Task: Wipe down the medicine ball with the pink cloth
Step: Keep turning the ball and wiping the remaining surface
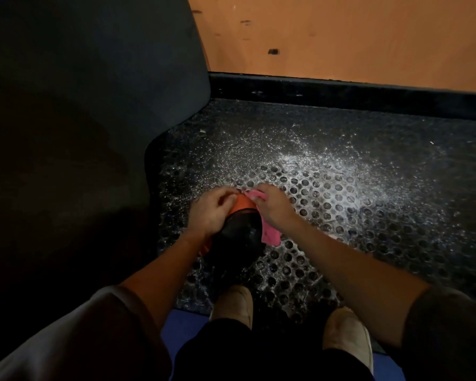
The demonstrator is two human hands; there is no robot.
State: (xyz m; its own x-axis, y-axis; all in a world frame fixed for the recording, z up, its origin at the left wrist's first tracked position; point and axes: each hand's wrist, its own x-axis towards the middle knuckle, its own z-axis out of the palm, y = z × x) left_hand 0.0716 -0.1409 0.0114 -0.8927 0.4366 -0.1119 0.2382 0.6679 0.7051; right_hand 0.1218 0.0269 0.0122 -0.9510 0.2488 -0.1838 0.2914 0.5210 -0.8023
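Observation:
A black and orange medicine ball (238,235) sits on the perforated rubber mat (327,204) in front of my feet. My left hand (210,210) grips the ball's left side, fingers curled over the orange top. My right hand (272,206) presses the pink cloth (352,235) against the ball's right side; the cloth shows above my fingers and hangs below my wrist. Much of the cloth is hidden under my hand.
A large dark padded object (80,119) fills the left side. A black baseboard (341,92) and orange wall (341,37) close off the far side. White dust or droplets speckle the mat. My two shoes (346,336) stand at a blue mat edge (184,334).

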